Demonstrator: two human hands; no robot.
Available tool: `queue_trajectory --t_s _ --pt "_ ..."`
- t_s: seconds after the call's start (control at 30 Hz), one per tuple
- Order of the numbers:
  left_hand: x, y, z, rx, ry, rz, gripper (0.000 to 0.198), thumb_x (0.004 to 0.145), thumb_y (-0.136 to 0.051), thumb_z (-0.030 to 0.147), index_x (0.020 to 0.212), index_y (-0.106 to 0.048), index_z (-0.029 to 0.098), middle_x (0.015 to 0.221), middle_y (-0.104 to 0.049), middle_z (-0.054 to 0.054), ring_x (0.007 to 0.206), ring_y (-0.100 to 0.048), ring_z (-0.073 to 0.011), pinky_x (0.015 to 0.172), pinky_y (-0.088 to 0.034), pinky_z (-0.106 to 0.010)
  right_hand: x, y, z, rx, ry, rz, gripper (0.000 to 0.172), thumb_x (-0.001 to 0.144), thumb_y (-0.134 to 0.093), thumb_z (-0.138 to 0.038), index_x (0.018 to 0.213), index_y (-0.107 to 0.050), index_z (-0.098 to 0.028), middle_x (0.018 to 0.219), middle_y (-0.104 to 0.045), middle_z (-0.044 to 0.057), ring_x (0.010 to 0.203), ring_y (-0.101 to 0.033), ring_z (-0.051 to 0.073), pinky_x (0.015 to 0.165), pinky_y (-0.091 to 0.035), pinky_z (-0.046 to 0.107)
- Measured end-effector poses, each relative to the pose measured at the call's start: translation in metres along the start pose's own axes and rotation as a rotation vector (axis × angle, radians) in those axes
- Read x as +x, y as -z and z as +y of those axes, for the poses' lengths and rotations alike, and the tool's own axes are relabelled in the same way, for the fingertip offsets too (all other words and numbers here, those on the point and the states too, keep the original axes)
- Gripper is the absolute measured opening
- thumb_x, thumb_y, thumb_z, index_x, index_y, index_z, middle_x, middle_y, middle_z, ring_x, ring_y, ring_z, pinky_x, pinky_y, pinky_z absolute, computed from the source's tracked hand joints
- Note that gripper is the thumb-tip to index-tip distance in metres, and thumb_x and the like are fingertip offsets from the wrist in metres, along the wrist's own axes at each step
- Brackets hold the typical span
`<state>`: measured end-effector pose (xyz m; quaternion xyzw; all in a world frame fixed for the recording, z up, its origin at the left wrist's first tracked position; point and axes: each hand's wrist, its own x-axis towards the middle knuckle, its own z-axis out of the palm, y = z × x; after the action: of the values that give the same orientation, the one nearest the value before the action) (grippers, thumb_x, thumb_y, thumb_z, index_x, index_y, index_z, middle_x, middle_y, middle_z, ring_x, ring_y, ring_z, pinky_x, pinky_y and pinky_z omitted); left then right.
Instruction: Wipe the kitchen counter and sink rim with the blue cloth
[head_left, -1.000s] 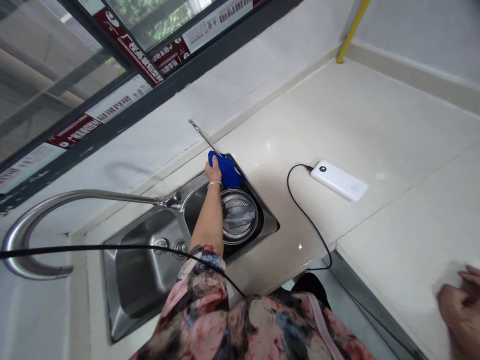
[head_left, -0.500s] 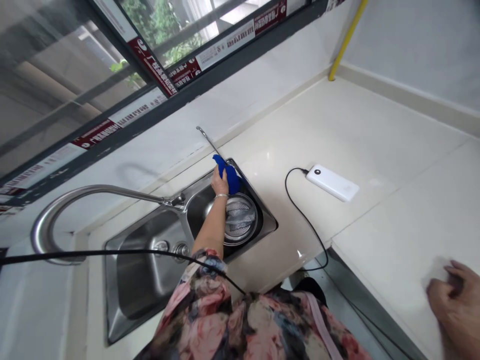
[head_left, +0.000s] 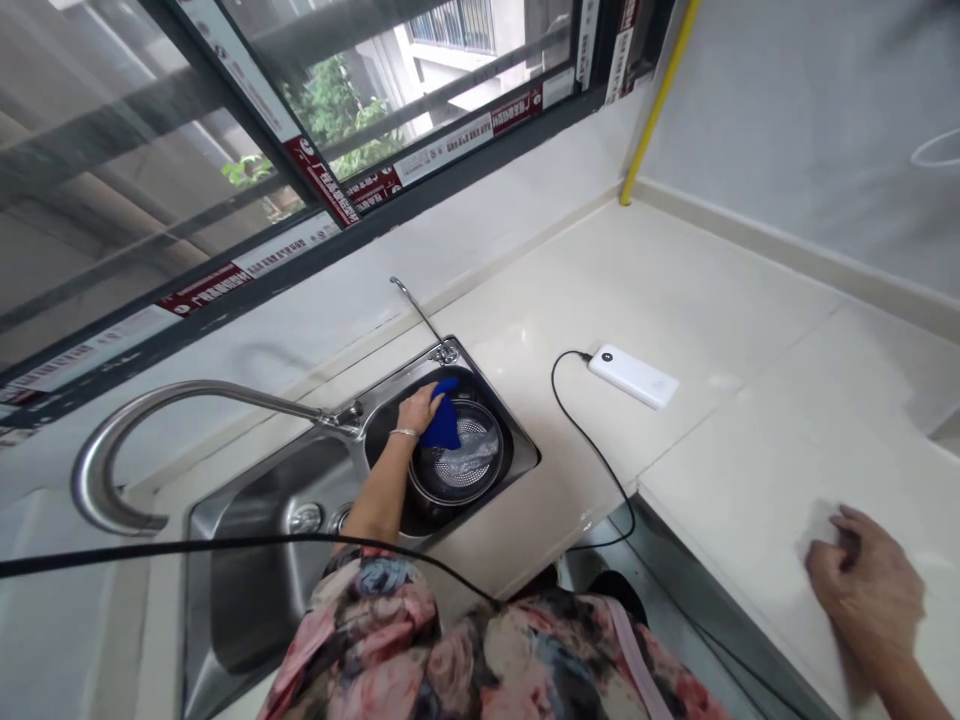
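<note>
Blue cloth: it lies in the left hand's grip, just below the fingers, over the near-window edge of the round vessel in the sink's right-hand basin; whether it touches the rim there I cannot tell.
Left hand: the left hand [head_left: 420, 412] pinches the blue cloth [head_left: 444, 422] between thumb and fingers, the arm stretched forward over the sink.
Right hand: the right hand [head_left: 862, 575] is at the tabletop [head_left: 735, 430], well apart from the cloth, fingers loosely bent with a gap to the thumb and nothing visible in it.
Cloth: soft, matt, deep blue, folded and hanging in a drooping point.
Vessel: the round vessel [head_left: 435, 512] is dark-walled; inside sits a perforated metal disc [head_left: 474, 433], with a crumpled, see-through sheet [head_left: 469, 462] lying across it.
Sink: the double sink [head_left: 527, 458] is brushed steel with rounded corners, set into a smooth, pale, glossy tabletop.
Taps: a thick curved tap [head_left: 187, 388] arches over the left basin; a thin metal spout [head_left: 416, 305] stands at the back corner by the right basin.
Wrist: a pale bangle [head_left: 404, 432] circles the left one, below a flowered sleeve [head_left: 375, 600].
White block: a slim, rounded white block [head_left: 634, 376] lies flat to the right of the sink, a black cable [head_left: 562, 420] plugged into its end.
In the way: a black cord [head_left: 225, 545] crosses the view in front of the left basin, and the cloth and hand hide part of the vessel.
</note>
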<state>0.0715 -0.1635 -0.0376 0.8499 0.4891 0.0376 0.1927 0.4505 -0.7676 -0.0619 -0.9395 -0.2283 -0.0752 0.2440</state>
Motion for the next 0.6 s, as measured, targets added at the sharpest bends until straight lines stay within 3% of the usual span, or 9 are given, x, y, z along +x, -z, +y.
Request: queue_trajectory --t_s 0.13,0.2,0.27,0.33,0.43,0.6 --pt "0.007 0.025 -0.009 -0.169 0.221 0.358 0.053 0.104 -0.051 0.042 0.145 -0.066 0.012 0.133 -0.071 -0.023 0.129 -0.066 -0.0405 0.12 -0.046 -0.056 0.0 0.0 0.001 -0.016 -0.033 -0.035 0.055 0.082 -0.046 -0.044 0.122 -0.067 -0.012 0.141 -0.067 0.02 0.128 -0.066 0.045 0.113 -0.052 0.05" --pt "0.018 0.035 -0.001 -0.232 0.225 0.483 0.056 0.106 -0.046 0.043 0.149 -0.061 0.01 0.136 -0.07 -0.023 0.13 -0.065 -0.0383 0.121 -0.045 -0.053 -0.001 0.0 0.003 -0.02 -0.045 -0.044 0.057 0.082 -0.047 -0.044 0.125 -0.067 -0.012 0.141 -0.066 0.02 0.128 -0.066 0.044 0.112 -0.052 0.05" --pt "0.03 0.04 0.014 -0.272 0.17 0.534 0.058 0.107 -0.045 0.043 0.154 -0.056 0.011 0.143 -0.067 -0.021 0.134 -0.063 -0.0355 0.122 -0.045 -0.049 -0.002 -0.001 0.005 -0.018 -0.044 -0.035 0.057 0.082 -0.048 -0.043 0.127 -0.067 -0.013 0.141 -0.066 0.019 0.127 -0.066 0.043 0.111 -0.052 0.05" --pt "0.043 0.037 0.031 -0.289 0.119 0.501 0.058 0.108 -0.047 0.041 0.157 -0.054 0.011 0.149 -0.063 -0.02 0.138 -0.06 -0.0344 0.123 -0.044 -0.048 -0.003 -0.002 0.007 -0.009 -0.025 -0.017 0.057 0.082 -0.05 -0.041 0.129 -0.067 -0.014 0.141 -0.066 0.019 0.129 -0.065 0.043 0.113 -0.051 0.05" --pt "0.058 0.029 0.047 -0.284 0.126 0.344 0.058 0.106 -0.053 0.038 0.157 -0.055 0.012 0.148 -0.063 -0.021 0.137 -0.061 -0.0373 0.123 -0.043 -0.053 -0.003 -0.002 0.007 0.0 -0.014 -0.016 0.057 0.081 -0.049 -0.042 0.128 -0.066 -0.013 0.141 -0.066 0.02 0.13 -0.064 0.045 0.115 -0.05 0.053" --pt "0.077 0.035 0.03 -0.382 0.16 0.109 0.054 0.097 -0.066 0.034 0.15 -0.065 0.019 0.132 -0.074 -0.014 0.122 -0.07 -0.0338 0.116 -0.051 -0.047 0.0 0.001 0.003 -0.024 -0.03 -0.052 0.058 0.08 -0.048 -0.043 0.127 -0.063 -0.012 0.141 -0.065 0.022 0.131 -0.063 0.046 0.117 -0.049 0.053"
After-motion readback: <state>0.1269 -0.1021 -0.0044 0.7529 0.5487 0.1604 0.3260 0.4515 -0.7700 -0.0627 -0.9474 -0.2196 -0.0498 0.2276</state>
